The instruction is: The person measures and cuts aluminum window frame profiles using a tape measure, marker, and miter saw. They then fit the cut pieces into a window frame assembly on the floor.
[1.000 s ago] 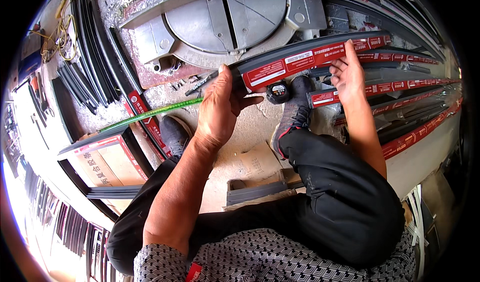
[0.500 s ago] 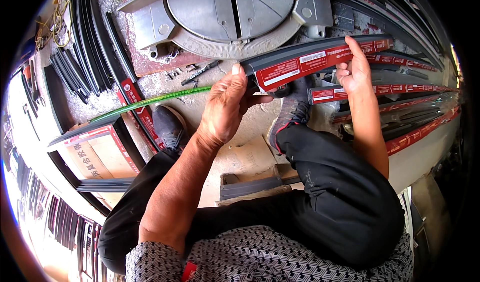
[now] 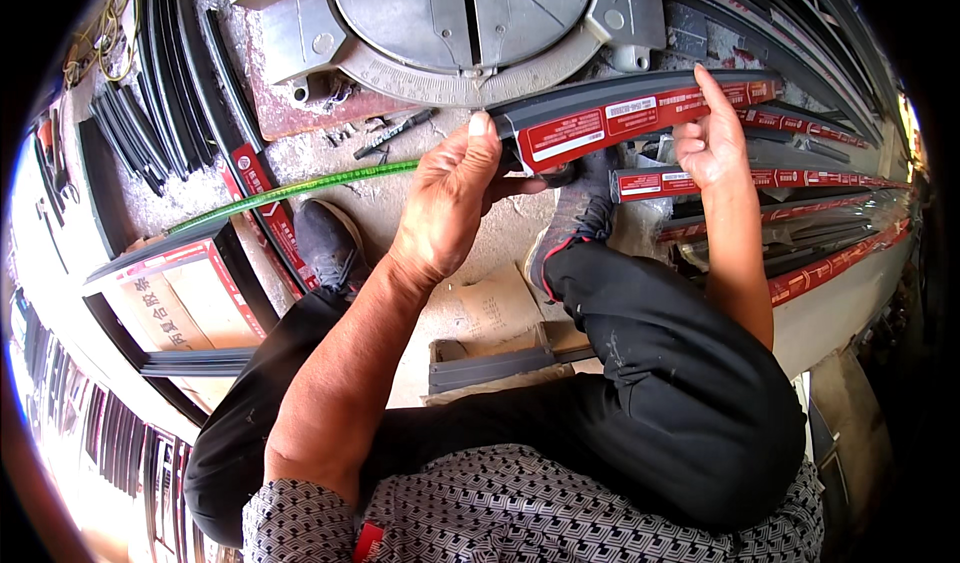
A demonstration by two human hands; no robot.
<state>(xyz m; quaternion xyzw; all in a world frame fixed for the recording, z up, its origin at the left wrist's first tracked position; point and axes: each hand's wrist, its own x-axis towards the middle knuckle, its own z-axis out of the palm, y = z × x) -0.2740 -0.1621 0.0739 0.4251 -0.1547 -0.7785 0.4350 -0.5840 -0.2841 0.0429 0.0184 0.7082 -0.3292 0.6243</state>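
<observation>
My left hand (image 3: 450, 193) is closed round the left end of a dark grey profile bar (image 3: 560, 101), thumb on top. The bar has a red and white printed film along its side. A green tape measure blade (image 3: 300, 192) runs from beside my left hand out to a dark frame (image 3: 245, 273) at the left; whether these fingers also hold the tape is hidden. Farther along the bar, my right hand (image 3: 712, 143) grips its near side, the index finger stretched up over the film and the other fingers curled in.
A metal saw base (image 3: 400, 23) with a round slotted turntable stands ahead. Long film-wrapped profiles (image 3: 760, 179) lie at the right, black strips (image 3: 175, 73) at the far left. Short grey offcuts (image 3: 490, 368) sit between my legs. My shoes (image 3: 330, 243) rest on the floor.
The whole view has shifted slightly. Both hands keep their hold on the profile bar, which stays nearly in place, and the green blade still stretches to the left.
</observation>
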